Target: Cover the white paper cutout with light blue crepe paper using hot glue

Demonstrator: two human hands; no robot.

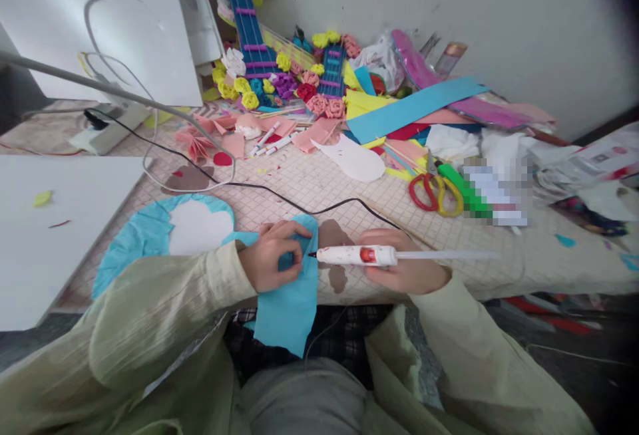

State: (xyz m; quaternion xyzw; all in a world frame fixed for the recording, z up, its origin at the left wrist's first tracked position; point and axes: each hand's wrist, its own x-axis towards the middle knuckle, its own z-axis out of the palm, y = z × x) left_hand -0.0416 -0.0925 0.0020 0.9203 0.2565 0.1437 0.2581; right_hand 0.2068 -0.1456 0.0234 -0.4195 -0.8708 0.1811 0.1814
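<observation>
My left hand [277, 255] is closed on a strip of blue crepe paper [292, 308], pinching it near the table's front edge. The strip's lower end hangs over the edge above my lap. In my right hand [399, 269] is a white hot glue gun [344, 255], its dark nozzle pointing left and touching or almost touching the paper by my left fingers. A long clear glue stick [444, 255] sticks out of its back end. Left of my hands lies a round piece [132, 239] covered in gathered blue paper, with a white scalloped shape [200, 225] on it.
A black cable [254, 187] crosses the table behind my hands. Scissors [434, 192] with red and yellow handles lie at right. Paper flowers and blue guitar-like shapes [259, 56] stand at the back. A white board [64, 222] covers the left side.
</observation>
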